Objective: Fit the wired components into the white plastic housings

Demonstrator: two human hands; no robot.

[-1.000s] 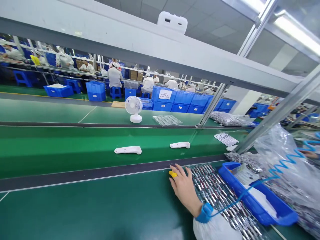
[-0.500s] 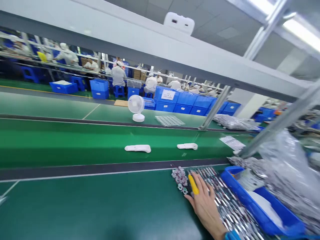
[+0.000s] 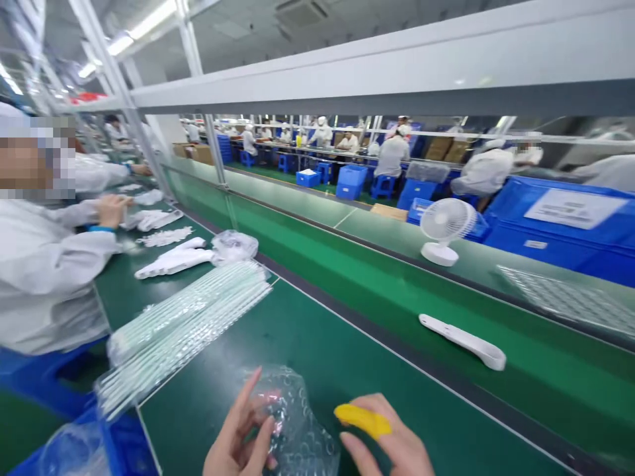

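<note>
My left hand (image 3: pixel 241 439) is at the bottom edge, thumb and fingers pinched on the left side of a crumpled clear plastic bag (image 3: pixel 297 430) that lies on the green table. The forefinger points up along the bag. Just right of the bag is my right hand (image 3: pixel 389 443), loosely curled. It has a yellow finger cot (image 3: pixel 362 420) on one finger and nothing visible in its grip. Whether it touches the bag's edge I cannot tell.
A white handle-shaped part (image 3: pixel 464 342) lies on the green conveyor belt (image 3: pixel 377 291). Beyond it stand a white desk fan (image 3: pixel 444 228), a clear tray (image 3: pixel 565 301) and blue crates (image 3: pixel 560 225). Stacked clear strips (image 3: pixel 183 324) and white parts (image 3: pixel 173 259) lie left, beside a co-worker's sleeve (image 3: pixel 44 264).
The view has swung left. My right hand left the tray of metal parts at the right. Both hands are now at a clear plastic bag near the table's front.
</note>
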